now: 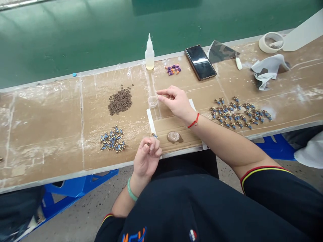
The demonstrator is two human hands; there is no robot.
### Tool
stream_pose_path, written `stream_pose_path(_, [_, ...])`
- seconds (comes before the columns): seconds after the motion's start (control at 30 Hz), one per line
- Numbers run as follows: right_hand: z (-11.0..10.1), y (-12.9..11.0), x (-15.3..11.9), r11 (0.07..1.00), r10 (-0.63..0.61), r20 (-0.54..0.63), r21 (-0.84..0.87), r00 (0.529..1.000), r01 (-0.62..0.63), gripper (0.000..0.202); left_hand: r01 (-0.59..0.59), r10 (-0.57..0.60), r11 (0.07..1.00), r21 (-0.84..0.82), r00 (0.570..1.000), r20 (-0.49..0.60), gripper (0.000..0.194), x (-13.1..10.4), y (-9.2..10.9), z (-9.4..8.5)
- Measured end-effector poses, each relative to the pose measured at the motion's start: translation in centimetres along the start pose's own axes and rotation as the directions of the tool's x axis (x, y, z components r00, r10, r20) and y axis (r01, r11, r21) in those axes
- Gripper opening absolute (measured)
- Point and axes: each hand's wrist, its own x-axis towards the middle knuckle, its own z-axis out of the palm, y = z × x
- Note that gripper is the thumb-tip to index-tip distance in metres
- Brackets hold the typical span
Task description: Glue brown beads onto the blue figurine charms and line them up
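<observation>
My right hand (175, 102) pinches a thin stick, its tip in a small clear cup (152, 101). Near the table's front edge, my left hand (147, 156) is closed with a small blue-and-gold figure (153, 135) at its fingertips and what looks like a brown disc by the thumb. A pile of brown discs (120, 101) lies left of the cup, above a heap of blue-and-gold figures (112, 139). Many similar figures (239, 113) are spread out on the right. A clear round blob (173, 136) rests between my hands.
A squeeze bottle (149, 55) stands at the back edge, near small purple-and-orange pieces (173, 69) and a phone (201, 63). Farther right are a white-handled tool (238, 62), a tape roll (271, 43) and crumpled white material (271, 69). Blue stools show below the table.
</observation>
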Motion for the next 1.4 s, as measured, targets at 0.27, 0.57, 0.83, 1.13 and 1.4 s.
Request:
stream_pose_path(0.27, [-3.7,-4.6,-3.4,0.911,-0.319,0.014,-0.272,0.948,0.311,0.008,-0.201,0.201,0.98,-0.009,0.98,-0.003,0.02,-0.3,3.1,-1.3])
stream_pose_path(0.57, [0.8,-9.6,-4.6,0.608,0.178,0.737,-0.603,0.652,0.517,0.011,-0.213,0.214,0.977,0.018,0.977,-0.016,0.024,-1.1,2.2,-0.9])
stream_pose_path(0.83, [2.4,-10.3,-4.8,0.63,0.135,0.755,-0.565,0.641,0.533,0.017,-0.275,0.277,0.959,0.066,0.961,-0.012,0.03,-2.2,2.5,-0.3])
stream_pose_path(1.13, [-1.2,-12.5,-9.3,0.938,-0.334,0.521,0.262,0.786,0.225,0.007,-0.415,0.415,0.883,0.218,0.908,0.047,0.027,-3.0,2.7,0.3])
stream_pose_path(1.4, [-1.0,-12.9,-12.6,0.892,-0.366,0.239,0.367,0.899,0.265,0.011,-0.593,0.586,0.705,0.388,0.796,0.151,0.019,-3.6,2.7,1.6])
